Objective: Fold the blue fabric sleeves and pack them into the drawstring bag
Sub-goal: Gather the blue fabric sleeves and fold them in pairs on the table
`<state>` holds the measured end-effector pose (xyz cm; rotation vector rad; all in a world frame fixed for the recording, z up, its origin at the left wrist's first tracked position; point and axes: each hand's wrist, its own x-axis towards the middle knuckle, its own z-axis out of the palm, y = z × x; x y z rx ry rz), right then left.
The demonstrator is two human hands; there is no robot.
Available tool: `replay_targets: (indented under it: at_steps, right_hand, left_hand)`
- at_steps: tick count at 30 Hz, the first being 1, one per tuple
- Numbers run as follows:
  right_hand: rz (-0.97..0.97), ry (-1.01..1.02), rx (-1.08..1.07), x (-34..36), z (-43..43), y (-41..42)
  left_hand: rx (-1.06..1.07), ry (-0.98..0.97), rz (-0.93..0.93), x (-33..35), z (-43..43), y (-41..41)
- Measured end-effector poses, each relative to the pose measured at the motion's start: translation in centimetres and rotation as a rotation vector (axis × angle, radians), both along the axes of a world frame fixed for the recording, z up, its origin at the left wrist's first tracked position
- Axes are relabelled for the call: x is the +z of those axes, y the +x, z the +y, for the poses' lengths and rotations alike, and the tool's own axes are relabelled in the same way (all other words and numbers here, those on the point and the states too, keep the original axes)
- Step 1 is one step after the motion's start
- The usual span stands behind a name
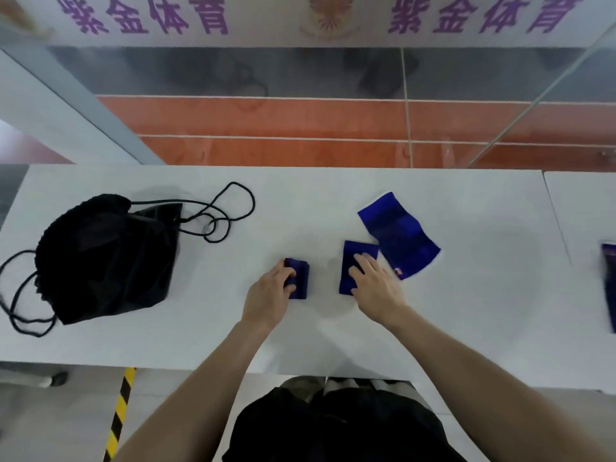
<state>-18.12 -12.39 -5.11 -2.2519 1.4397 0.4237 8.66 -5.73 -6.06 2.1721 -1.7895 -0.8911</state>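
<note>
left hand [271,291] pinched a small folded sleeve [299,278] to keep its fold; right hand [373,281] lay flat, fingers spread, pressing another sleeve [356,261] on the surface [333,211].

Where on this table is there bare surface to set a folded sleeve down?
Bare table runs between the drawstring bag with its cords and the unfolded sleeve, and along the near edge. It is crowded around the left hand, the right hand and their folded pieces.
</note>
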Motion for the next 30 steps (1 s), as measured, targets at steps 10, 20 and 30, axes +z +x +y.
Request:
replay_targets:
  at_steps: [10,20,30]
  right_hand:
    - [-0.005,0.057,-0.076,1.3,2.2,0.1]
    - [-0.014,0.128,-0.216,5.9,1.6,-3.3]
    - [0.025,0.091,-0.488,8.3,6.9,-11.6]
  left_hand:
    - [-0.1,0.054,0.005,-0.3,-1.3,-0.2]
    - [-0.204,-0.265,-0.219,1.5,-3.1,-2.4]
    - [-0.504,-0.021,-0.296,0.2,-9.7,-13.8]
